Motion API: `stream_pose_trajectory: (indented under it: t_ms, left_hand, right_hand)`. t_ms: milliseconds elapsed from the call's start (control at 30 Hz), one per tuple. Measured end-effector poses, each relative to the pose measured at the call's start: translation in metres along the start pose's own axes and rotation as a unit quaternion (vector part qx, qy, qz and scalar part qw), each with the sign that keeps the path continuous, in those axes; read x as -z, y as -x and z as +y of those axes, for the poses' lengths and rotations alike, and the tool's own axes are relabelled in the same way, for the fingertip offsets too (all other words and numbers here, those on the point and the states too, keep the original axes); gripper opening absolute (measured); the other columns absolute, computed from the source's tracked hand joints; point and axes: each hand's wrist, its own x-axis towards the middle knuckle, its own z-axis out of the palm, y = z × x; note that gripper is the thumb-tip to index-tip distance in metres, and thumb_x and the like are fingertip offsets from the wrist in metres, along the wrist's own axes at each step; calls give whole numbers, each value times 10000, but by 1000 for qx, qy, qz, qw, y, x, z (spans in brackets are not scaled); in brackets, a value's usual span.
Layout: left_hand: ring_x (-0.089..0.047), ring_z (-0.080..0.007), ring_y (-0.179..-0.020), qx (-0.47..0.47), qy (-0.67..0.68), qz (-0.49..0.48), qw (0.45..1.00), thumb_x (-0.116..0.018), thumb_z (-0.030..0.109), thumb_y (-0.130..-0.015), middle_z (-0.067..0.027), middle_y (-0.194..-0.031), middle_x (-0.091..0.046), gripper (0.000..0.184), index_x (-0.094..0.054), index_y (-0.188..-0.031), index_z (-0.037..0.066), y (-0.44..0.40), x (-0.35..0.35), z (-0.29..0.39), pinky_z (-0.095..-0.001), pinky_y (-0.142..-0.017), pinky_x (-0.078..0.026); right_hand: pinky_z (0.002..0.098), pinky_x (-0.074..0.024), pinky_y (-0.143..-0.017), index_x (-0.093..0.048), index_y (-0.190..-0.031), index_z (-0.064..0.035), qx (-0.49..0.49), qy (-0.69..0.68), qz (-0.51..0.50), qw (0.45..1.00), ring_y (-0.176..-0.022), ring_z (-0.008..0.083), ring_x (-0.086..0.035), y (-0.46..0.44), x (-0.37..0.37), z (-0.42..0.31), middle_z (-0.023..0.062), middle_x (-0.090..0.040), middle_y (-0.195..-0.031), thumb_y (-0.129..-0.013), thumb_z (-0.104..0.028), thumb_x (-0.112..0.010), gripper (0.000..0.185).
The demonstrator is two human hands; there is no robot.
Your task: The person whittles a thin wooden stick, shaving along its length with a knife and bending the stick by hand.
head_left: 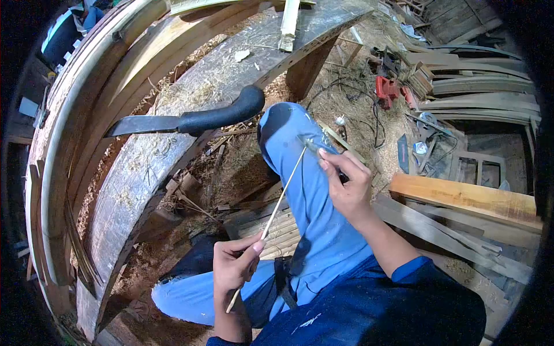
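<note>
A thin pale stick [284, 193] runs slantwise over the blue trouser leg, its lower end sticking out below my left hand [236, 260], whose fingers are closed round it. Near the knee, my right hand [350, 183] pinches a small, thin, greyish piece [311, 145] that lies by the stick's upper end; what it is cannot be made out. A knife [150, 124] with a black handle rests on the wooden bench, left of the knee, its blade pointing left.
The curved bench [124, 199] carries shavings and a split wood strip [289, 26]. Long curved planks stand at the left. A red tool [386, 91], cables, stacked boards and an orange-brown beam [461, 195] lie at the right. Shavings cover the ground.
</note>
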Motion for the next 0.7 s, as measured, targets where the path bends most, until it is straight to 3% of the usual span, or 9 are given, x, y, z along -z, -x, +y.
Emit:
stream_pose_trajectory:
  t_ms: [133, 300, 367, 433, 467, 600, 700]
  left_hand:
    - [-417, -56, -387, -7, -8, -5, 1000, -683, 113, -928, -12, -519, -527, 238, -712, -1113, -32, 1, 10, 2, -222, -358, -289]
    - [-438, -68, -393, -1, -31, -53, 998, -633, 186, -973, -28, -538, -541, 272, -705, -1141, -16, -7, -5, 13, -225, -357, -316]
    - [-437, -71, -400, -7, -28, -68, 997, -604, 197, -990, -26, -557, -545, 308, -669, -1201, -18, -13, -15, 16, -224, -360, -318]
    - [-432, -72, -397, -9, 16, -61, 998, -585, 179, -999, -28, -574, -553, 334, -615, -1266, -19, -17, -27, 20, -220, -359, -313]
    - [-436, -70, -398, -39, 25, -58, 997, -575, 161, -1001, -31, -586, -562, 320, -588, -1272, -9, -21, -33, 16, -217, -357, -303]
    - [-435, -54, -403, -74, 40, -45, 995, -608, 130, -979, -26, -598, -569, 251, -600, -1200, 11, -36, -50, 18, -221, -358, -294]
    - [-426, -50, -397, -59, 18, -43, 997, -644, 119, -955, -22, -598, -568, 273, -600, -1201, 10, -41, -55, 24, -221, -359, -298]
  right_hand:
    - [368, -519, -686, -725, -1039, -37, 0, -8, 19, 1000, -780, 303, -671, 1, -3, 5, 145, -686, -872, -866, -71, -704, 177]
    - [329, -524, -702, -724, -1042, -40, -73, -120, 50, 989, -819, 261, -687, 3, 1, 15, 149, -695, -902, -888, -81, -694, 162]
    - [323, -515, -663, -720, -1045, -46, -35, -111, 37, 993, -770, 250, -678, 4, 9, 12, 143, -690, -887, -880, -75, -701, 168]
    - [325, -506, -629, -715, -1031, -50, 15, -38, -61, 997, -728, 243, -668, 4, 22, -6, 131, -683, -860, -863, -79, -719, 171]
    - [335, -500, -611, -712, -1006, -51, 8, -64, -70, 995, -704, 253, -658, 7, 22, -8, 122, -668, -822, -848, -83, -731, 163]
    - [356, -503, -603, -721, -956, -48, 41, -59, -103, 992, -700, 281, -654, 11, 21, -10, 122, -655, -804, -828, -89, -750, 137]
    - [362, -497, -581, -727, -917, -41, 12, -63, -97, 993, -678, 274, -655, 10, 14, -14, 119, -654, -791, -827, -101, -757, 113]
